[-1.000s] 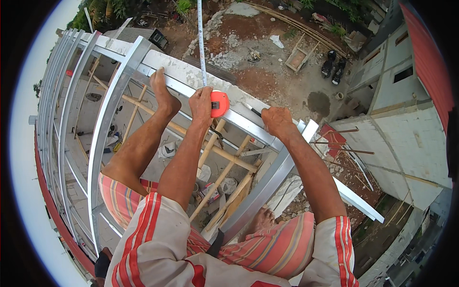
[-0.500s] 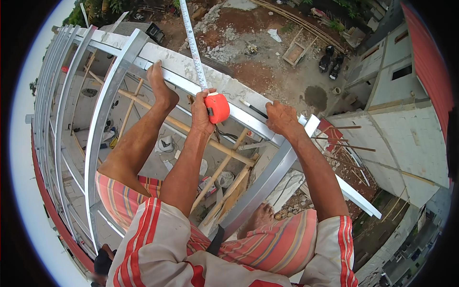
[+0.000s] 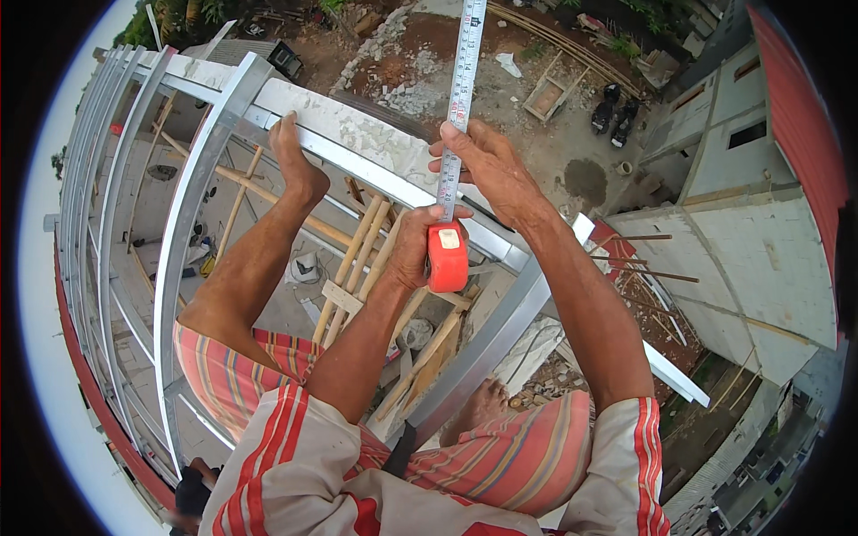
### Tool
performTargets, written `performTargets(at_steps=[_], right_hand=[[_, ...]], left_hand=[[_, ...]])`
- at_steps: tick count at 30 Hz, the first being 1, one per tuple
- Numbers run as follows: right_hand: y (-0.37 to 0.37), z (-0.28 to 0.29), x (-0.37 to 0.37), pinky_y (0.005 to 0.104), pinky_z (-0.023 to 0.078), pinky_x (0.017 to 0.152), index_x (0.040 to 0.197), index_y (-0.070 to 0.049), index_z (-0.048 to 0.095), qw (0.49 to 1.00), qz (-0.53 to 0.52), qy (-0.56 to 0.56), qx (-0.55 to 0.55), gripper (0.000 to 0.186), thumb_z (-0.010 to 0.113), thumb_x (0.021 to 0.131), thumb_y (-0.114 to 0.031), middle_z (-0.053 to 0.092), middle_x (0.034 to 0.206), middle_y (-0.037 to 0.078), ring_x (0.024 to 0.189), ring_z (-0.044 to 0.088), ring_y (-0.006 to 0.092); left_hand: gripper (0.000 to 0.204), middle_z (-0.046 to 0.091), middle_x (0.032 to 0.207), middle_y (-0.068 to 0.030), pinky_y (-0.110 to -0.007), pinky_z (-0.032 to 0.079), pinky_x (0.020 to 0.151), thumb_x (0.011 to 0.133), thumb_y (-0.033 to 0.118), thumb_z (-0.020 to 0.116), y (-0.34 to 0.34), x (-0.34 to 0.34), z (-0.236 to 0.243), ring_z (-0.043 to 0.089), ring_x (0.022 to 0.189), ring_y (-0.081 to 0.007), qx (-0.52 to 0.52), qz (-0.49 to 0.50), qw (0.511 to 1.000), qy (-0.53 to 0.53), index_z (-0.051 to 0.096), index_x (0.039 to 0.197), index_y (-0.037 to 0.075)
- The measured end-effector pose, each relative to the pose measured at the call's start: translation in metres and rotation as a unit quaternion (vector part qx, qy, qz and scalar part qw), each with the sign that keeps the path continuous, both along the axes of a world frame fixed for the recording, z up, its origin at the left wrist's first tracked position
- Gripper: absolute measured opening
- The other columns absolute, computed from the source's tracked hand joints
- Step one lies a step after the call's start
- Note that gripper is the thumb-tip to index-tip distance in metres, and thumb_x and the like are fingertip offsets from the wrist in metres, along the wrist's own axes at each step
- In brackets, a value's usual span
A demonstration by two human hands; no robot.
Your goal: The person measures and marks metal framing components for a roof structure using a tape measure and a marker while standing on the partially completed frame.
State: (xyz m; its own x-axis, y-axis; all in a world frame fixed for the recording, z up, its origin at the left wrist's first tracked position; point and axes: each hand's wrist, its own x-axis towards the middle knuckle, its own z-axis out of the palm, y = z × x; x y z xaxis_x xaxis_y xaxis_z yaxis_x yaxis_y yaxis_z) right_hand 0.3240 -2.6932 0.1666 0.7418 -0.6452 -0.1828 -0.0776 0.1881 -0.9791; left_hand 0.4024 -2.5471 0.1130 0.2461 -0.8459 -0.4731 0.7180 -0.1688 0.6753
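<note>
- Left hand (image 3: 413, 246) clenched around the red tape measure case (image 3: 446, 257), held just above the lap, in front of the grey metal beam (image 3: 357, 152).
- Grip on the case was firm: fingers wrapped its left side, thumb lying over the top near the blade's exit.
- Right hand (image 3: 487, 170) pinched the white tape blade (image 3: 460, 89) a little above the case, fingers curled behind it, thumb side on the front.
- Blade ran straight up from the case, across the beam and out of the top edge of the view; markings were visible on its face.
- Person sat high on a light steel roof frame (image 3: 179, 250), legs in striped shorts (image 3: 500, 456).
- One bare foot (image 3: 295, 161) pressed against the plaster-streaked beam to the left of the hands; the other foot (image 3: 483, 406) rested lower on a slanting steel member.
- Wooden poles (image 3: 357, 268) crossed below the frame, between the knees.
- Far beneath lay bare earth with rubble (image 3: 420, 71), and a grey block wall (image 3: 760, 268) stood to the right.
</note>
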Motion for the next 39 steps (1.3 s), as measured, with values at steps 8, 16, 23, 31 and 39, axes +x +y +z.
performTargets(at_steps=[8,16,23,31,39], right_hand=[[0.015,0.002,0.001,0.025,0.042,0.044,0.095,0.002,0.057,0.99,-0.069,-0.092,0.081,0.035,0.048,0.099,-0.031,0.052,0.07,0.002,0.052,0.05,0.0087],[0.016,0.006,0.001,0.0263,0.046,0.047,0.092,0.002,0.057,0.994,-0.069,-0.084,0.031,0.033,0.05,0.099,-0.029,0.054,0.069,0.003,0.053,0.054,0.0108],[-0.013,0.015,-0.001,0.0277,0.052,0.053,0.091,0.001,0.059,0.991,-0.066,-0.103,0.045,0.036,0.054,0.096,-0.035,0.059,0.072,0.006,0.059,0.062,0.0144],[0.007,-0.01,-0.016,0.03,0.057,0.066,0.094,0.001,0.061,0.995,0.042,-0.056,0.074,0.037,0.06,0.092,-0.036,0.063,0.078,0.008,0.072,0.066,0.0175],[-0.008,0.015,-0.009,0.0306,0.051,0.067,0.093,-0.002,0.062,0.99,-0.031,-0.111,0.083,0.038,0.059,0.093,-0.039,0.062,0.079,0.007,0.072,0.064,0.016]], left_hand=[[0.047,0.06,0.07,-0.0126,-0.034,0.054,0.055,0.076,0.037,0.061,-0.004,-0.023,0.003,0.06,0.057,-0.0206,-0.029,-0.072,0.997,-0.017,0.06,0.104,-0.001],[0.043,0.059,0.074,-0.0138,-0.034,0.053,0.054,0.073,0.025,0.06,-0.011,-0.027,-0.005,0.06,0.059,-0.022,-0.04,-0.065,0.997,-0.031,0.055,0.106,-0.001],[0.04,0.059,0.076,-0.0136,-0.035,0.053,0.053,0.07,0.017,0.059,-0.012,-0.021,-0.006,0.06,0.06,-0.0232,-0.02,-0.095,0.995,-0.029,0.054,0.104,-0.002],[0.04,0.059,0.08,-0.0115,-0.032,0.053,0.058,0.069,0.015,0.06,-0.017,-0.01,-0.004,0.061,0.064,-0.0202,-0.016,-0.076,0.997,-0.004,0.054,0.106,0.0],[0.044,0.059,0.083,-0.0123,-0.034,0.054,0.056,0.07,0.018,0.062,-0.022,-0.006,-0.008,0.061,0.063,-0.0229,-0.016,-0.081,0.996,-0.033,0.05,0.109,0.002]])
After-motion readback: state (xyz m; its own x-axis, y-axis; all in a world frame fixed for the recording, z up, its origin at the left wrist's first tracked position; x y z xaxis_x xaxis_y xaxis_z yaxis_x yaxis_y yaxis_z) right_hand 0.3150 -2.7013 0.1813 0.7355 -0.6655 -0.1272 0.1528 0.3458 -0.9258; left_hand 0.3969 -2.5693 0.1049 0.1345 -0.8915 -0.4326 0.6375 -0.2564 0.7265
